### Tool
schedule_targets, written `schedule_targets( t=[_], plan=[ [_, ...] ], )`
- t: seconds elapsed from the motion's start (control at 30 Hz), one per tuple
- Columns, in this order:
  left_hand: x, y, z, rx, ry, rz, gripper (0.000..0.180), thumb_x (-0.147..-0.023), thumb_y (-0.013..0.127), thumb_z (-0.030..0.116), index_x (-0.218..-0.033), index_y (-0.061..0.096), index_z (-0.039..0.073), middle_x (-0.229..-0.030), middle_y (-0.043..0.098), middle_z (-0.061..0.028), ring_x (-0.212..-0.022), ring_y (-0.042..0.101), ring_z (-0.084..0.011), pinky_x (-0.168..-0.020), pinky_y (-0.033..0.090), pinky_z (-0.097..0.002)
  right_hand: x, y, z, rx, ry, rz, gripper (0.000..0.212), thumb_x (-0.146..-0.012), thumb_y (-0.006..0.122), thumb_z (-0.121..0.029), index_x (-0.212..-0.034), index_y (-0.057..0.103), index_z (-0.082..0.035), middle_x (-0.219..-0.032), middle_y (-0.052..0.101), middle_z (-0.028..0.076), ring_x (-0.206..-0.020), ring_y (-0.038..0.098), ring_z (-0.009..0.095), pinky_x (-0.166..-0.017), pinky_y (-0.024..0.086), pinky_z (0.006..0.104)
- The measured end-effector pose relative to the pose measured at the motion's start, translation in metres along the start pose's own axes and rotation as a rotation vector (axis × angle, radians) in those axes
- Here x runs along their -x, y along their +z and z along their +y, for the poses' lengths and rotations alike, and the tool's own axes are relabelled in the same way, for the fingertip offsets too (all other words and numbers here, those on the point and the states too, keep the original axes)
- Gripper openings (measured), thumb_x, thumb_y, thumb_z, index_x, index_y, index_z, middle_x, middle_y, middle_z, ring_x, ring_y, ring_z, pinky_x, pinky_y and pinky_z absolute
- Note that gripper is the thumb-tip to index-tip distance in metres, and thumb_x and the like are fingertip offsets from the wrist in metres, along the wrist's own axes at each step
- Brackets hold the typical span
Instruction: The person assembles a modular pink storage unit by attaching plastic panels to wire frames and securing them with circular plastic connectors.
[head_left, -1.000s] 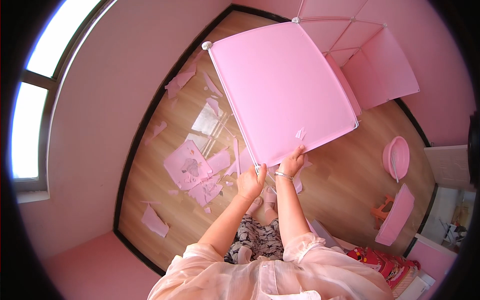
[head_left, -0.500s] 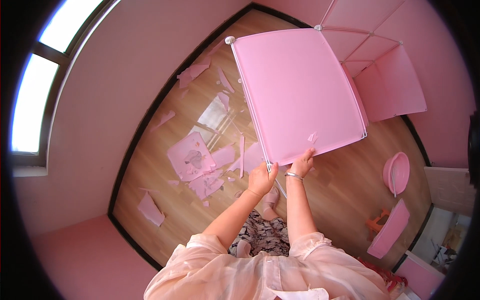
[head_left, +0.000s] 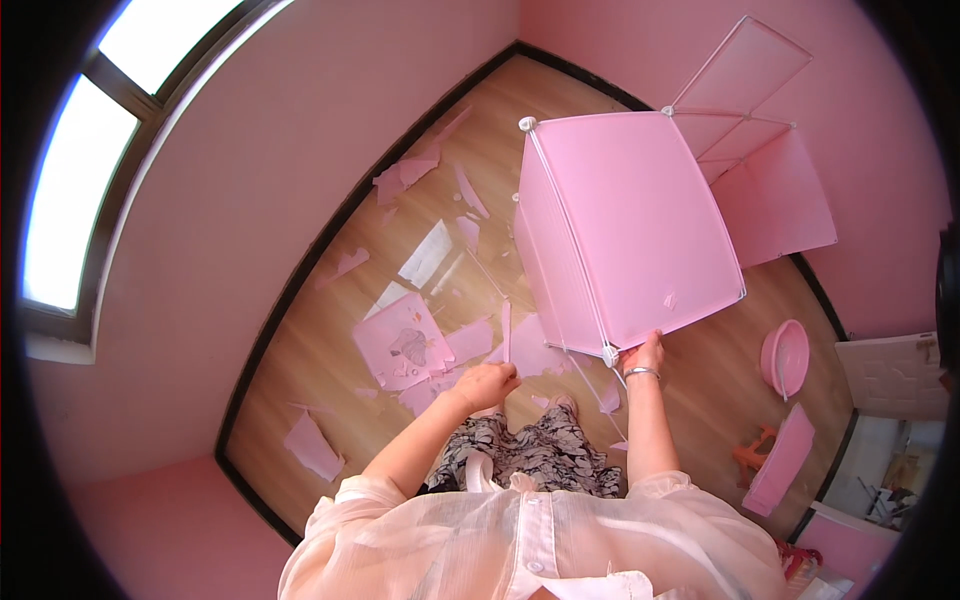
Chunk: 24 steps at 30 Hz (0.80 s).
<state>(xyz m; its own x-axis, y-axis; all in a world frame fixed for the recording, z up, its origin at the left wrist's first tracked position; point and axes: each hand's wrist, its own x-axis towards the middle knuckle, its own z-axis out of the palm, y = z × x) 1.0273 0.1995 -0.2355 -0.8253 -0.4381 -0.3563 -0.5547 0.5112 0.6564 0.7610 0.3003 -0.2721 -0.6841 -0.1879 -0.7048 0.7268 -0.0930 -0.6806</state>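
A pink panel storage cabinet (head_left: 640, 210) with white rods and round white corner connectors stands in front of me. My right hand (head_left: 643, 352) grips the near edge of its top panel, thumb above and fingers hidden beneath. Beside that hand sits a white connector (head_left: 611, 355) at the cabinet's near corner. My left hand (head_left: 487, 386) is closed and away from the cabinet, over the floor to its left; whatever its fingers may hold is hidden. A small torn pink scrap (head_left: 670, 300) lies on the top panel.
Broken pink pieces and a printed pink panel (head_left: 400, 340) litter the wooden floor on the left. More pink panels on rods (head_left: 775, 200) stand behind the cabinet. At right are a pink basin (head_left: 786, 358), an orange stool (head_left: 752, 455) and a leaning pink board (head_left: 782, 462).
My left hand has let go of the cabinet's near corner and drawn back to the left. The right hand still holds the edge. In view, the cabinet sits further right, showing its left side.
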Motion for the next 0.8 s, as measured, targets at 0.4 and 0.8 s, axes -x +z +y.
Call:
schedule_targets(
  t=[0.4, 0.8],
  plan=[
    [-0.097, -0.164, -0.047, -0.322, 0.190, 0.160, 0.015, -0.076, 0.051, 0.018, -0.083, 0.056, 0.005, -0.091, 0.055, -0.0098, -0.086, 0.051, -0.0269, -0.073, 0.041, -0.0355, 0.000, 0.020, 0.028, 0.419, -0.388, 0.375, 0.042, -0.087, 0.030, -0.028, -0.103, 0.046, 0.008, -0.103, 0.051, 0.019, -0.094, 0.050, 0.027, -0.081, 0.038, 0.0329],
    [-0.354, -0.252, -0.021, -0.267, -0.191, -0.019, 0.058, -0.080, 0.033, 0.053, -0.080, 0.058, 0.001, -0.088, 0.057, -0.0203, -0.083, 0.055, -0.0335, -0.071, 0.044, -0.0402, 0.004, -0.012, 0.045, 0.736, -0.387, 0.611, 0.048, -0.088, 0.030, -0.034, -0.104, 0.047, 0.008, -0.097, 0.054, 0.020, -0.088, 0.051, 0.027, -0.080, 0.038, 0.0318]
  ],
)
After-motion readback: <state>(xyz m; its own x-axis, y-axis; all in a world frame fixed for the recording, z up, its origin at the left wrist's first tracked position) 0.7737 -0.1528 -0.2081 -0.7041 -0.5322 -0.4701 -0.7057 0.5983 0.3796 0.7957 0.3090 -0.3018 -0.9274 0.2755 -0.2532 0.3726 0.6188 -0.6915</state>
